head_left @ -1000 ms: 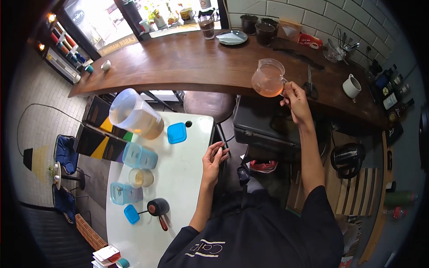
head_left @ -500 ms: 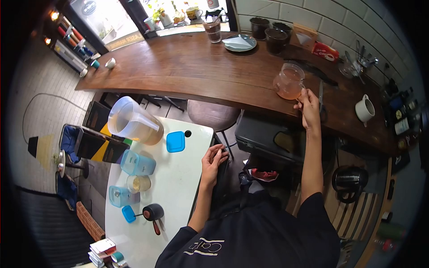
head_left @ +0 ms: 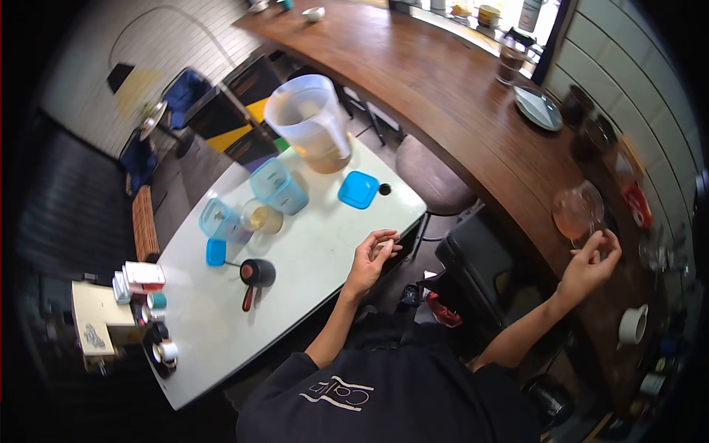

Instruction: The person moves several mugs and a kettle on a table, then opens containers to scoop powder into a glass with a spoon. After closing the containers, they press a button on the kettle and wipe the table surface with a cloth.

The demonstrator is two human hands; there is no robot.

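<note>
The glass jug (head_left: 577,212) with pinkish-amber liquid stands on the wooden counter (head_left: 458,111). My right hand (head_left: 593,267) is right beside its handle, fingers loosely bent and apart, apparently not holding it; slight blur hides whether a fingertip touches. Over the near edge of the white table (head_left: 317,273), my left hand (head_left: 374,255) is loosely open and empty. Nearest to it on that table are a blue lid (head_left: 359,190) and a large translucent pitcher (head_left: 306,122) of brownish liquid.
Two blue-tinted containers (head_left: 278,186), a jar (head_left: 264,218), a small blue lid (head_left: 216,252) and a dark long-handled pot (head_left: 258,273) are on the table. The counter bears a plate (head_left: 538,108), dark pots (head_left: 593,138) and a white mug (head_left: 632,325). A stool (head_left: 432,173) stands between.
The view has turned and shifted, so the table sits further right and the counter runs diagonally. My right hand, earlier round the jug's handle, has loosened from it. My left hand stays open.
</note>
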